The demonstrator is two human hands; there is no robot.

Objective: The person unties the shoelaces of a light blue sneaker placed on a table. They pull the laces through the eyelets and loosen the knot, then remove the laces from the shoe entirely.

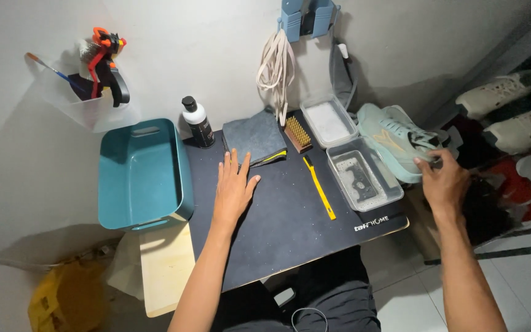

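Landmark: the black mat (278, 215) covering the small table.

Left hand (233, 189) lies flat, palm down, near the mat's middle — fingers straight and slightly spread, gripping nothing. Its fingertips reach the near edge of a folded grey cloth (254, 136) at the mat's far side.

Right hand (444, 182) is off the mat's right edge, fingers curled onto the heel end of a pale mint sneaker (394, 138) that lies beyond the mat's far right corner; how firmly it grips I cannot tell.

On the mat's right part: two clear plastic trays, the nearer (364, 175) with a little murky water and a dark object in it, the farther (328, 121) whitish inside. A yellow-handled brush (319, 187) lies left of the nearer tray; a wooden bristle brush (297, 133) sits by the farther one.

Far left corner — a black bottle (199, 123) with a white top. Off the mat's left edge, a teal tub (142, 172).
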